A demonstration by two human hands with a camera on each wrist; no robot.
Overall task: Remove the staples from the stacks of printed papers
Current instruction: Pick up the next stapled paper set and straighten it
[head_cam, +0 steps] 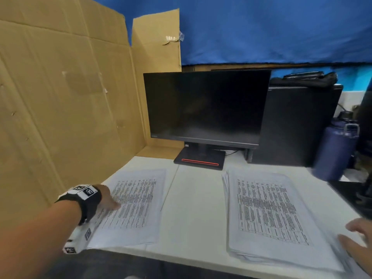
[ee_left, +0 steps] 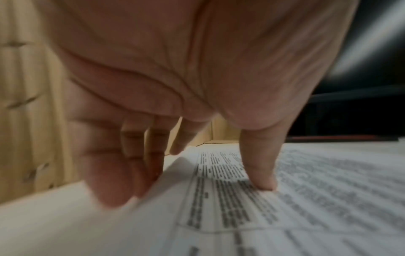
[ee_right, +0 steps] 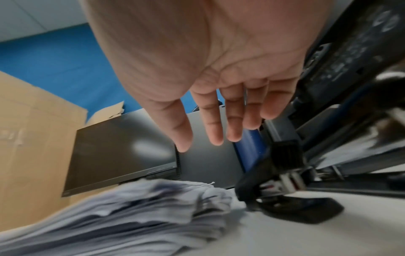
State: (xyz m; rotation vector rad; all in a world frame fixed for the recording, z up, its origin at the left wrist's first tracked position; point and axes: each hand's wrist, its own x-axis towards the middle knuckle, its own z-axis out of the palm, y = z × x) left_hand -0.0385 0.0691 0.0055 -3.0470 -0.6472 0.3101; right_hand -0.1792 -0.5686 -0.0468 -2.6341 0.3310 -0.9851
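Two stacks of printed papers lie on the white table (head_cam: 193, 208). My left hand (head_cam: 114, 206) rests on the left stack (head_cam: 138, 200). In the left wrist view the left hand (ee_left: 188, 192) has its thumb tip pressed on the printed page (ee_left: 306, 199), while the other fingertips (ee_left: 114, 195) touch its left margin. My right hand (head_cam: 354, 236) hovers at the near right corner of the thicker right stack (head_cam: 267, 214). In the right wrist view the right hand (ee_right: 210, 143) is spread and holds nothing above the stack's ragged edge (ee_right: 131, 216). No staple or staple remover shows.
A dark monitor (head_cam: 205, 105) stands at the back on a black base (head_cam: 199, 161). Cardboard (head_cam: 66, 101) walls off the left side. A black computer case (head_cam: 296, 125) and a blue bottle (head_cam: 336, 150) stand at the right. A black strapped object (ee_right: 285, 195) lies near the right stack.
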